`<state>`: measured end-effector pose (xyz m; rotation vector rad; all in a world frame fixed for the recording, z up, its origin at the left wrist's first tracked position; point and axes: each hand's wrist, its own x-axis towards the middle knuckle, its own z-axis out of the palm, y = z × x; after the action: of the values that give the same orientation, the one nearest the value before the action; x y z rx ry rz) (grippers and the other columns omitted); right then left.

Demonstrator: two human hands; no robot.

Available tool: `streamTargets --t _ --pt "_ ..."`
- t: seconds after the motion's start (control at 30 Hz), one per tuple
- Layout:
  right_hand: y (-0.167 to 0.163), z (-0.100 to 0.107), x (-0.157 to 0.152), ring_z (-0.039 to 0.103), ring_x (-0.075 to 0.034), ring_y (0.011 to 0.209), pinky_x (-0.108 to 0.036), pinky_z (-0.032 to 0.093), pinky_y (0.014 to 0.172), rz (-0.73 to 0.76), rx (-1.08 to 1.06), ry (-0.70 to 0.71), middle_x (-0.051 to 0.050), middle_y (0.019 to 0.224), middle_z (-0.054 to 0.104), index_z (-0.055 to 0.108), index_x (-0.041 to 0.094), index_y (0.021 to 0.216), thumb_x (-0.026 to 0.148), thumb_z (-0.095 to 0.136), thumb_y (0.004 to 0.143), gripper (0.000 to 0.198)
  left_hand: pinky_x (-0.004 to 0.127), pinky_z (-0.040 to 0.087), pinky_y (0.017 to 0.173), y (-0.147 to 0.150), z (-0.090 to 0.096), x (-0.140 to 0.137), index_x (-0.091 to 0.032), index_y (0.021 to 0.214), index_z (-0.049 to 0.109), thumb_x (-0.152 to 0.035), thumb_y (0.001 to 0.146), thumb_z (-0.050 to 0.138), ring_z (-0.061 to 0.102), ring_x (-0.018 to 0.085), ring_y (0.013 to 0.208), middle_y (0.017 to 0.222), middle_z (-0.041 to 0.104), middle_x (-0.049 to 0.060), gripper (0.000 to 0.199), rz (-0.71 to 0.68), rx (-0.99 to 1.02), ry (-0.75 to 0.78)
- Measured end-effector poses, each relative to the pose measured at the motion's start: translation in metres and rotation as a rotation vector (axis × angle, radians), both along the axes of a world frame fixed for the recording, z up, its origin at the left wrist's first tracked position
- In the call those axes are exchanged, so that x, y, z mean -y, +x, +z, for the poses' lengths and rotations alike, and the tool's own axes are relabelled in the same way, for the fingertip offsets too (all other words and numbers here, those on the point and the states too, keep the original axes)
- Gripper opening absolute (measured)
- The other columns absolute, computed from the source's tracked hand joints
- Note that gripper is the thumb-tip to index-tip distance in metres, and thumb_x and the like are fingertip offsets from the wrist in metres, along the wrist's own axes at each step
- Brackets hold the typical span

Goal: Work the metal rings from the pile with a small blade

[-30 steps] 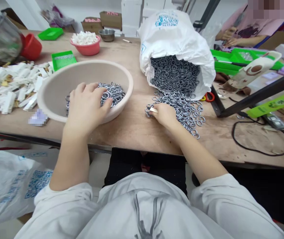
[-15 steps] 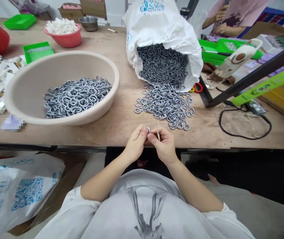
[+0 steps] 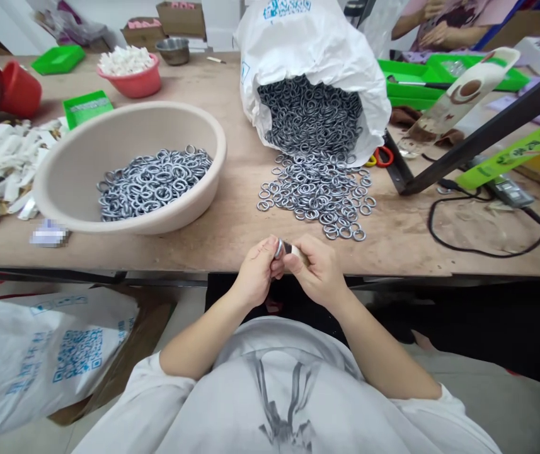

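Observation:
At the table's front edge, my left hand (image 3: 255, 270) is closed, pinching a grey ring (image 3: 278, 248) upright between thumb and fingers. My right hand (image 3: 317, 268) grips a small flat tool (image 3: 297, 253), pale with a dark end, whose exact kind I cannot make out. The dark end points at the ring; I cannot tell whether they touch. Just beyond my hands lies a loose pile of grey rings (image 3: 317, 189), spilling from a white woven sack (image 3: 312, 44). To the left, a beige basin (image 3: 66, 195) holds many more rings.
White plastic pieces (image 3: 9, 157) are heaped left of the basin. Behind stand a red bowl (image 3: 130, 86), green trays (image 3: 89, 110) and a metal bowl (image 3: 174, 52). A black metal bar (image 3: 482, 139), red-handled scissors (image 3: 384, 156) and a black cable (image 3: 484, 255) lie rightward. A co-worker's hands (image 3: 435, 31) show behind.
My right hand has moved slightly right and turned, so more of the flat tool shows. The ring in my left hand is now more visible. The whole view has shifted a little.

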<state>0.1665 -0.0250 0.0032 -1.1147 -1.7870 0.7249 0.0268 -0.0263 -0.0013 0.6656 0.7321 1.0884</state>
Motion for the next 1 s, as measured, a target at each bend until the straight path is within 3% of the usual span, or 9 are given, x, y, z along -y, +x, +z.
streamTargets --t 0.13,0.4,0.57,0.7,0.83,0.9,1.0 --pt "-0.002 0.006 0.006 0.045 -0.013 0.061 -0.028 0.031 0.058 0.046 0.204 0.113 0.000 0.067 0.050 0.053 0.020 0.070 0.046 0.054 0.097 0.038 0.017 0.029 0.044 0.000 0.005 0.001 -0.018 0.066 0.046 -0.060 0.073 0.077 0.032 0.005 0.046 0.053 0.037 -0.008 0.053 0.063 0.001 -0.042" --pt "0.000 0.013 0.005 0.045 -0.012 0.061 -0.028 0.030 0.059 0.054 0.272 0.115 0.001 0.068 0.050 0.053 0.020 0.068 0.040 0.059 0.095 0.034 0.017 0.029 0.042 0.002 0.007 0.001 -0.017 0.066 0.046 -0.059 0.070 0.079 0.032 0.004 0.046 0.053 0.038 -0.008 0.053 0.081 0.006 -0.048" --pt "0.000 0.011 0.002 0.046 -0.012 0.058 -0.028 0.031 0.057 0.139 0.177 -0.032 0.001 0.063 0.052 0.058 0.019 0.067 0.040 0.059 0.095 0.035 0.017 0.031 0.044 -0.001 0.001 0.001 -0.018 0.067 0.046 -0.059 0.072 0.078 0.033 0.004 0.046 0.053 0.038 -0.008 0.052 0.059 0.005 -0.046" --pt "-0.008 -0.001 0.001 0.057 -0.014 0.064 -0.027 0.041 0.062 0.206 -0.045 -0.178 -0.001 0.069 0.063 0.064 0.019 0.074 0.044 0.056 0.096 0.034 0.018 0.033 0.046 -0.009 -0.006 -0.002 -0.018 0.070 0.048 -0.059 0.073 0.077 0.035 0.005 0.047 0.055 0.042 -0.007 0.051 0.020 0.004 -0.048" --pt "-0.021 -0.008 -0.005 0.060 -0.016 0.065 -0.027 0.043 0.062 0.205 -0.088 -0.303 -0.002 0.070 0.067 0.065 0.019 0.074 0.049 0.059 0.094 0.037 0.018 0.033 0.047 -0.022 -0.010 -0.009 -0.019 0.068 0.045 -0.059 0.072 0.078 0.032 0.005 0.046 0.051 0.035 -0.009 0.052 0.030 -0.009 -0.057" --pt "-0.025 -0.005 -0.017 0.056 -0.015 0.062 -0.026 0.039 0.058 0.166 -0.012 -0.310 -0.001 0.064 0.063 0.062 0.019 0.068 0.052 0.059 0.092 0.041 0.019 0.034 0.048 -0.030 -0.011 -0.010 -0.019 0.068 0.046 -0.059 0.073 0.077 0.031 0.005 0.046 0.051 0.033 -0.009 0.051 0.041 -0.022 -0.045" --pt "-0.024 0.004 -0.050 0.051 -0.014 0.059 -0.026 0.033 0.057 -0.091 0.205 -0.220 0.000 0.059 0.056 0.058 0.019 0.064 0.054 0.052 0.094 0.047 0.020 0.037 0.051 -0.043 -0.011 -0.005 -0.018 0.066 0.048 -0.057 0.079 0.073 0.032 0.006 0.047 0.051 0.036 -0.008 0.048 0.020 -0.055 0.021"
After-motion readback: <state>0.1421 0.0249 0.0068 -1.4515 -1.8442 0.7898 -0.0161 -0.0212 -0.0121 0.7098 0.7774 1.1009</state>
